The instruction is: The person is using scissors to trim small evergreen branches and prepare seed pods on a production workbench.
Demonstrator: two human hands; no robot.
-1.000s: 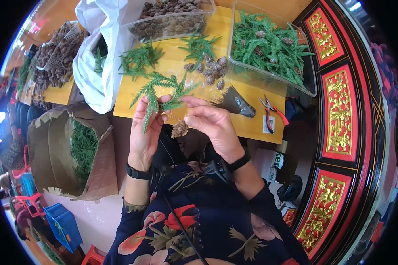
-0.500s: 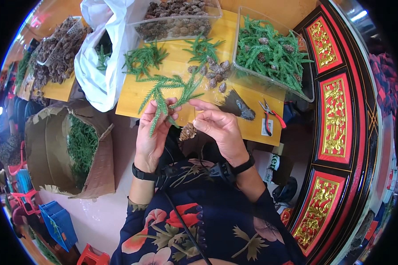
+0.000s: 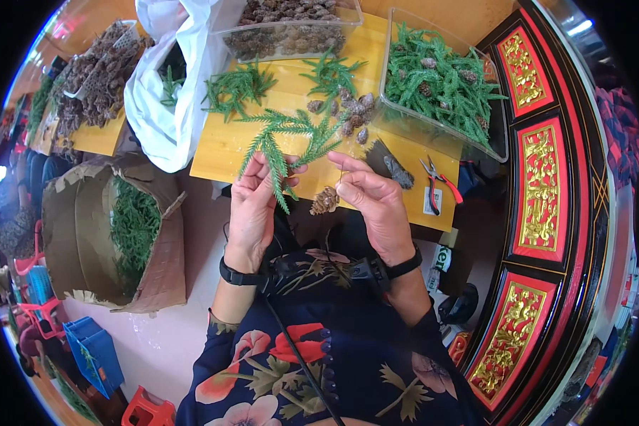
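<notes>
My left hand (image 3: pixel 250 213) is closed on a green pine sprig (image 3: pixel 277 153) of feathery, probably artificial, needles, which fans out above and below the fingers. To its right, my right hand (image 3: pixel 378 206) pinches what looks like a thin wire fixed to a brown pine cone (image 3: pixel 325 201). The cone hangs between the two hands, apart from the sprig. Both hands are in the air at the table's near edge. Beyond them, several loose pine cones (image 3: pixel 358 110) and two small heaps of green sprigs (image 3: pixel 238 91) lie on the yellow table (image 3: pixel 216 145).
A clear bin of sprigs and cones (image 3: pixel 440 89) stands at right; another of brown cones (image 3: pixel 287 35) is at the back. Red-handled pliers (image 3: pixel 440 186) and a dark bundle of wires (image 3: pixel 390 167) lie at right. Left are a white bag (image 3: pixel 167 128) and a cardboard box (image 3: pixel 85 234).
My right hand has shifted right and slightly up with the pine cone, widening the gap to the sprig. My left hand still holds the sprig, a little further right in view.
</notes>
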